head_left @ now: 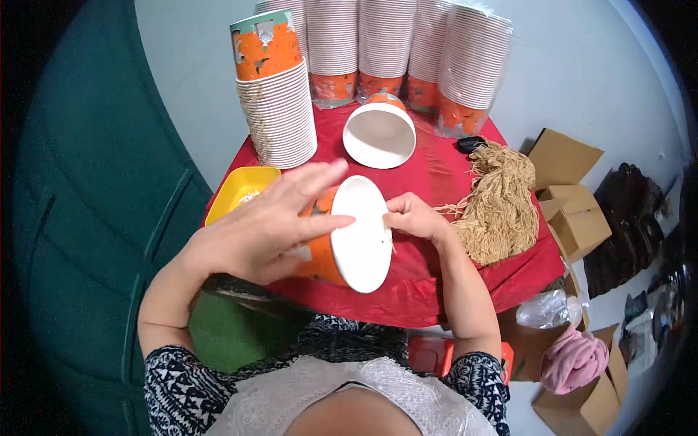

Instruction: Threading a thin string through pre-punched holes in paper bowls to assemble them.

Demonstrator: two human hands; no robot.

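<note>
An orange paper bucket (pixel 325 251) lies tilted on its side at the table's near edge, its white mouth (pixel 361 234) turned to the right. My left hand (pixel 273 218) spreads its fingers over the bucket's side, and one finger reaches across the rim. At the opposite rim, my right hand (pixel 411 216) is pinched closed, apparently on a thin tan string whose end is hidden by the fingers. Loose strands trail from near that wrist to a thick bundle of tan string (pixel 502 203). A yellow tray (pixel 231 190) with small white pieces sits by my left hand.
Another bucket (pixel 379 138) lies mouth forward on the red tablecloth (pixel 429 163). A stack of buckets (pixel 280 116) with tan string down its side stands back left; several tall wrapped stacks (pixel 383 36) line the wall. Cardboard boxes (pixel 578 218) are at right.
</note>
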